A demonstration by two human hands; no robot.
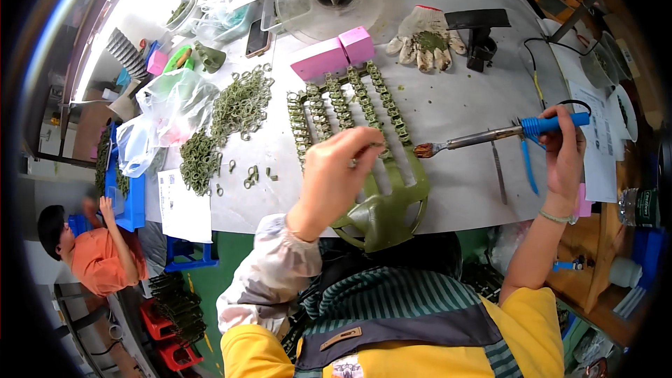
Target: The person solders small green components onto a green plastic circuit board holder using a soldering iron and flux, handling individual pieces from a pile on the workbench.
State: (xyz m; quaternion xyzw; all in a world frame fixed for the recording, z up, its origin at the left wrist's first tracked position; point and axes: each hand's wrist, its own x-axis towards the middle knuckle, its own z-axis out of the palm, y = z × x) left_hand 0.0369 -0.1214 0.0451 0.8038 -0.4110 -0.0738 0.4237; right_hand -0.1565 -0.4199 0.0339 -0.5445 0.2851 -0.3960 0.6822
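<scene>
A green moulded frame (392, 227) lies at the table's near edge, its long bars lined with rows of small green ring pieces (359, 94). Over its middle hovers my left hand (339, 175), thumb and fingertips pinched together. Whatever they hold, if anything, is too small to make out. In my right hand (563, 157) is a soldering iron (483, 138) with a blue handle. Its browned, flattened tip points left, beside the frame's right bar. Loose green rings (241, 101) are heaped to the left of the frame, a few of them scattered nearer me.
Pink blocks (322, 59) stand at the frame's far end. A stained glove (423, 38), a black stand (479, 42), blue-handled tweezers (528, 166) and a thin metal file (498, 171) lie rightward. Farther left are a phone (258, 39), plastic bags (171, 101) and a seated person (105, 259).
</scene>
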